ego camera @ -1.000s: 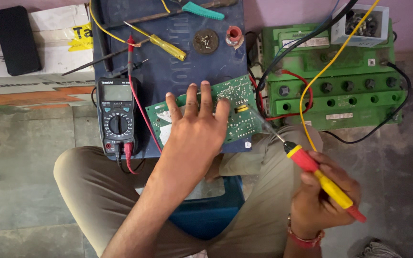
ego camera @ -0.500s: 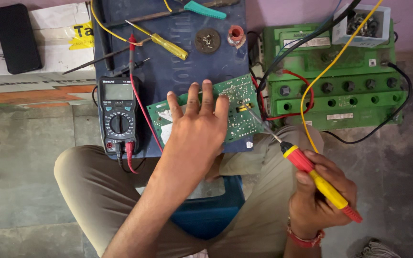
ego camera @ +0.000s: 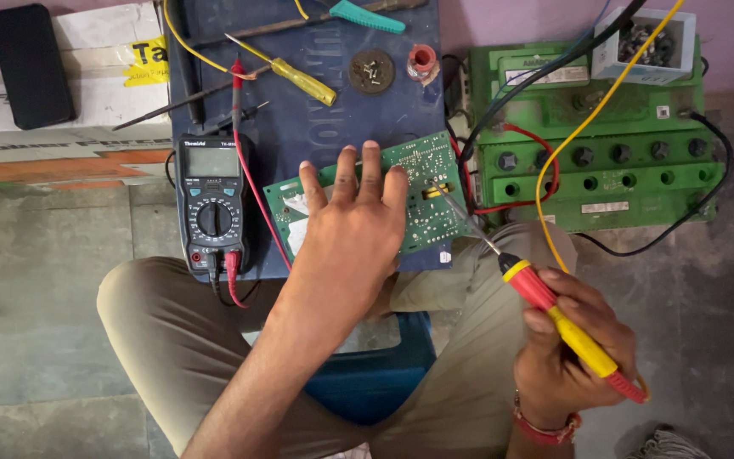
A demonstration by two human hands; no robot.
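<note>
My left hand (ego camera: 354,234) lies flat, fingers spread, on a green circuit board (ego camera: 422,191) that rests on a dark blue box (ego camera: 307,119). My right hand (ego camera: 575,348) grips a soldering iron with a red and yellow handle (ego camera: 562,327). Its metal tip (ego camera: 452,204) touches the board's right part, just right of my left fingers. A yellow cord runs from the iron up past the green battery. A black multimeter (ego camera: 212,204) with red and black leads lies left of the board.
A green battery (ego camera: 592,153) with red, black and yellow wires sits at right, a small white box of screws (ego camera: 647,42) on top. A yellow screwdriver (ego camera: 286,72), teal-handled tool (ego camera: 367,15), black phone (ego camera: 31,64) and cardboard carton (ego camera: 61,110) lie behind.
The soldering iron tip has stayed on the board's right part while my right hand shifted slightly. My left hand keeps pressing the board in place.
</note>
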